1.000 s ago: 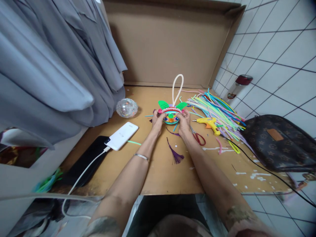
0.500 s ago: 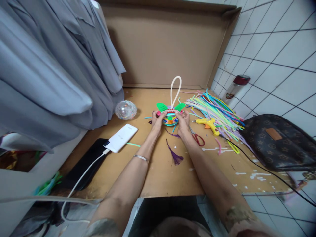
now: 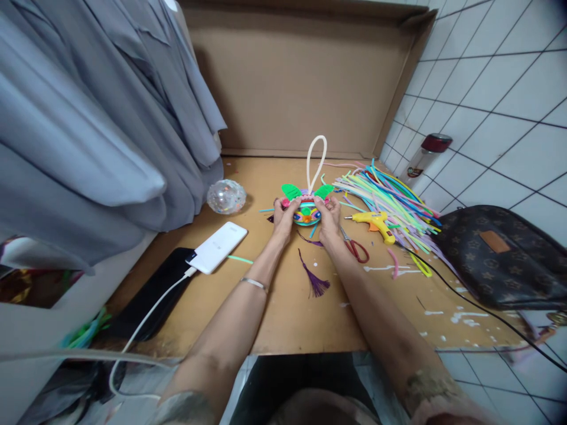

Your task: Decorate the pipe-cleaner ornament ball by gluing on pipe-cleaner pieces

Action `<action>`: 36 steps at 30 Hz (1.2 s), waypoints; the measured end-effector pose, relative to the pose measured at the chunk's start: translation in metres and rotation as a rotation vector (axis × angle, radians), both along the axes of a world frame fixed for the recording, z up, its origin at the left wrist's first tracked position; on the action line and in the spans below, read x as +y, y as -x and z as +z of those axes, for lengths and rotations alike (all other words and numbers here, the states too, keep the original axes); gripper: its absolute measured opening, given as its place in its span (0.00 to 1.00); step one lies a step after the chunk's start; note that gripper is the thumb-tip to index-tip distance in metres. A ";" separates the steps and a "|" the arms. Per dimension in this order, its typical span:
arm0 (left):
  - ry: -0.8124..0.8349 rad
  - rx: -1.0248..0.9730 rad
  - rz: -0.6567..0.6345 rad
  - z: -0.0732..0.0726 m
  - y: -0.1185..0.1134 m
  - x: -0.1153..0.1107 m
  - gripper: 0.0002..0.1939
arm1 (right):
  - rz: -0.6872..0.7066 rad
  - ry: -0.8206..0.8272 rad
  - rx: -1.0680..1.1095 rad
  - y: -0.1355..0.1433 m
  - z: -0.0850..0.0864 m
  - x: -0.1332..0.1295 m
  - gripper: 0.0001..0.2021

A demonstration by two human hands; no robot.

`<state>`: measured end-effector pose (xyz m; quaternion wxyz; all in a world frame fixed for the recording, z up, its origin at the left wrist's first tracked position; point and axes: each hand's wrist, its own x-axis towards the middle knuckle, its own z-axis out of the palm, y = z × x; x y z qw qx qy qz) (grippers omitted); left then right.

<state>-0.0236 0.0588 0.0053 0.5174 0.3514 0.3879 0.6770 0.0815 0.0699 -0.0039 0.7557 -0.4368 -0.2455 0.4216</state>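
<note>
Table (image 3: pixel 283 324): spotted with white at the near right.
Cardboard (image 3: pixel 301 82): stood along the far edge.
Bag (image 3: pixel 509 260): set at the right.
Strips (image 3: pixel 385 195): heaped at the far right.
Ornament (image 3: pixel 306 217): held over the table's far middle, its white loop (image 3: pixel 309 171) upright; contact with the table cannot be told.
Left hand (image 3: pixel 282 218): fingers closed, the ornament's left side gripped.
Right hand (image 3: pixel 328 219): fingers closed, its right side gripped.
Glue gun (image 3: pixel 374 223): laid beside the strips.
Scissors (image 3: pixel 351 242): partly hidden by the right hand.
Tassel (image 3: pixel 317 284): laid between the forearms, nearer than the ornament.
</note>
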 end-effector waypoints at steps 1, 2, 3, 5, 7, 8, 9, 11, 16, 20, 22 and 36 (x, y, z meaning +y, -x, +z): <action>0.003 -0.002 -0.003 -0.001 0.000 0.001 0.27 | 0.010 0.000 -0.002 -0.002 -0.001 0.001 0.35; 0.006 -0.004 -0.010 -0.002 0.001 0.001 0.26 | 0.022 0.003 -0.003 -0.004 -0.001 0.002 0.34; 0.011 -0.007 -0.020 -0.002 0.001 0.002 0.25 | 0.033 0.011 0.000 -0.006 -0.002 0.003 0.33; 0.028 -0.015 -0.045 -0.004 0.003 0.004 0.24 | 0.053 0.038 0.013 -0.011 -0.003 0.005 0.29; 0.044 -0.027 -0.069 -0.005 0.005 0.006 0.23 | 0.083 0.054 0.025 -0.016 -0.003 0.006 0.26; 0.048 -0.034 -0.080 -0.006 0.006 0.007 0.23 | 0.102 0.055 0.028 -0.018 -0.003 0.006 0.24; 0.048 -0.038 -0.091 -0.007 0.007 0.008 0.22 | 0.123 0.051 0.029 -0.020 -0.003 0.006 0.23; 0.041 -0.040 -0.100 -0.009 0.008 0.011 0.19 | 0.160 0.040 0.037 -0.024 -0.002 0.006 0.22; -0.021 -0.058 -0.053 -0.017 0.006 0.018 0.23 | 0.176 0.014 0.094 -0.026 0.001 0.006 0.21; -0.083 -0.072 -0.041 -0.023 0.004 0.027 0.29 | 0.171 -0.033 0.142 -0.025 0.002 0.006 0.20; -0.086 -0.063 -0.047 -0.025 0.003 0.031 0.30 | 0.181 -0.035 0.139 -0.026 0.001 0.006 0.19; -0.095 -0.015 -0.070 -0.024 0.006 0.038 0.28 | 0.174 -0.027 0.109 -0.021 -0.004 0.018 0.21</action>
